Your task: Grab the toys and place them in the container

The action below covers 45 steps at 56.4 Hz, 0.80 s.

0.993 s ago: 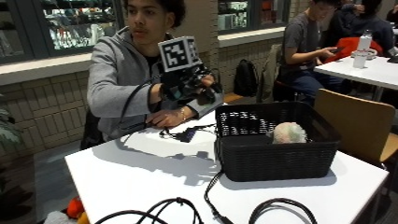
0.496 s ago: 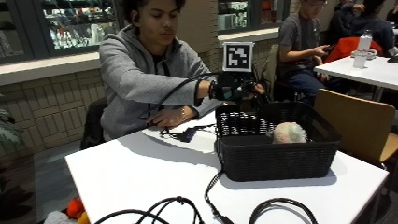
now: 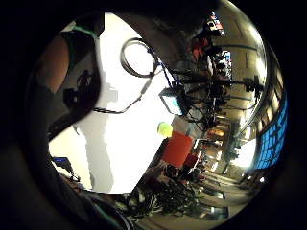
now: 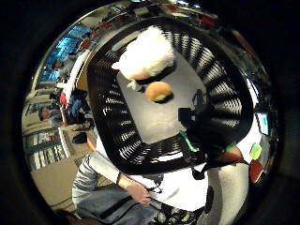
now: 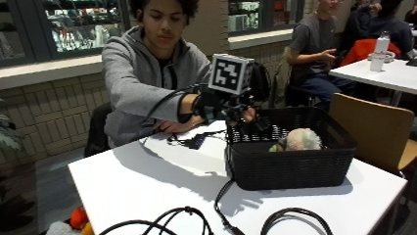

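Observation:
My gloved right hand [image 5: 229,105] hovers over the black woven basket [image 5: 326,164], at the corner nearest the person. Its fingers [image 5: 248,115] hang relaxed and nothing shows between them. Inside the basket lies a white fluffy plush toy [image 5: 301,138] [image 4: 146,57]. A small burger-shaped toy [image 4: 158,91] rests on the basket floor [image 4: 164,117] just beside it. The hand's shadow falls on that floor.
The person's bare left hand [image 5: 171,128] rests on the white table [image 5: 150,181] by a small black device [image 5: 196,142]. Black cable loops [image 5: 186,218] lie along the table's front edge. Orange and white toys [image 5: 77,219] sit low beside the table's left corner. A wooden chair [image 5: 375,129] stands behind the basket.
My right hand has travelled from in front of the person's chest across to the basket and now sits a little lower over its near corner. The plush has not moved.

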Motion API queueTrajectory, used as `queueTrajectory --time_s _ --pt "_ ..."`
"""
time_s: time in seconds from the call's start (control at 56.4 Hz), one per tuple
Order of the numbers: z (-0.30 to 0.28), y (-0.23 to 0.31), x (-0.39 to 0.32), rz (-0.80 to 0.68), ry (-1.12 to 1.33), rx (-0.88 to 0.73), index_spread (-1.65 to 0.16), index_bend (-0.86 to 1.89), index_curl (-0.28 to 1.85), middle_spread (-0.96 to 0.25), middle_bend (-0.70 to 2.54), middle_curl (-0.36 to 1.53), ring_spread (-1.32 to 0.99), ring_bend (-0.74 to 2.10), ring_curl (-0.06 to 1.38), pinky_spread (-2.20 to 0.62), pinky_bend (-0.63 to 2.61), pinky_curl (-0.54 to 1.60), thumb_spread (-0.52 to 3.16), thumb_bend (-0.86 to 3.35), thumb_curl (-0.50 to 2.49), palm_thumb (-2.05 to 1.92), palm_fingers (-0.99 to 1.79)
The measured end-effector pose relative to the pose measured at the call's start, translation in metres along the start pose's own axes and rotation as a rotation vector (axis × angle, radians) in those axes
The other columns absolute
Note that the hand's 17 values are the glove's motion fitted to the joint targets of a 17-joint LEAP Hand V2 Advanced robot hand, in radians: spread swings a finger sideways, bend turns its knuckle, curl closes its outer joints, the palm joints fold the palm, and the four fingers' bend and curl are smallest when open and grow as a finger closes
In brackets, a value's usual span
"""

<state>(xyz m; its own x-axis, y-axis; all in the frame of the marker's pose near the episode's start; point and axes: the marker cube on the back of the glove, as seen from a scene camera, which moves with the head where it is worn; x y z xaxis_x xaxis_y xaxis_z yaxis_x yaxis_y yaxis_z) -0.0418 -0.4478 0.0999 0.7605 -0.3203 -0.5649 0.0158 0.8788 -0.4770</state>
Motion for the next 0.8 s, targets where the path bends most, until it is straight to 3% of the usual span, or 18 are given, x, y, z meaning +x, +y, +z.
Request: queueTrajectory --time_s 0.124,0.284,0.39,0.479,0.674,0.798 --pt "0.026 0.027 0.092 0.178 -0.008 -0.048 -0.2 0.27 0.51 0.03 0.16 0.44 -0.12 0.24 0.36 -0.07 0.91 0.37 1.38 0.0 0.37 0.38 0.02" --pt "0.075 0.071 0.178 0.328 -0.3 -0.161 -0.21 0.26 0.51 0.03 0.18 0.43 -0.12 0.26 0.37 -0.08 0.88 0.36 1.4 0.0 0.35 0.39 0.07" --pt "0.125 0.094 0.217 0.455 -0.336 -0.102 -0.22 0.24 0.51 0.03 0.18 0.42 -0.12 0.26 0.37 -0.08 0.88 0.36 1.41 0.0 0.35 0.4 0.07" --pt "0.162 0.113 0.235 0.548 -0.385 -0.143 -0.22 0.19 0.49 0.03 0.19 0.42 -0.12 0.27 0.38 -0.08 0.88 0.36 1.41 -0.01 0.34 0.4 0.07" --pt "0.224 0.114 0.256 0.559 -0.483 -0.17 -0.26 0.12 0.43 0.05 0.17 0.41 -0.1 0.28 0.39 -0.05 0.96 0.37 1.37 -0.02 0.32 0.35 -0.06" --pt "0.249 0.098 0.249 0.537 -0.561 -0.066 -0.29 0.14 0.4 0.05 0.15 0.39 -0.08 0.22 0.37 -0.02 0.96 0.37 1.34 -0.02 0.32 0.31 -0.11"
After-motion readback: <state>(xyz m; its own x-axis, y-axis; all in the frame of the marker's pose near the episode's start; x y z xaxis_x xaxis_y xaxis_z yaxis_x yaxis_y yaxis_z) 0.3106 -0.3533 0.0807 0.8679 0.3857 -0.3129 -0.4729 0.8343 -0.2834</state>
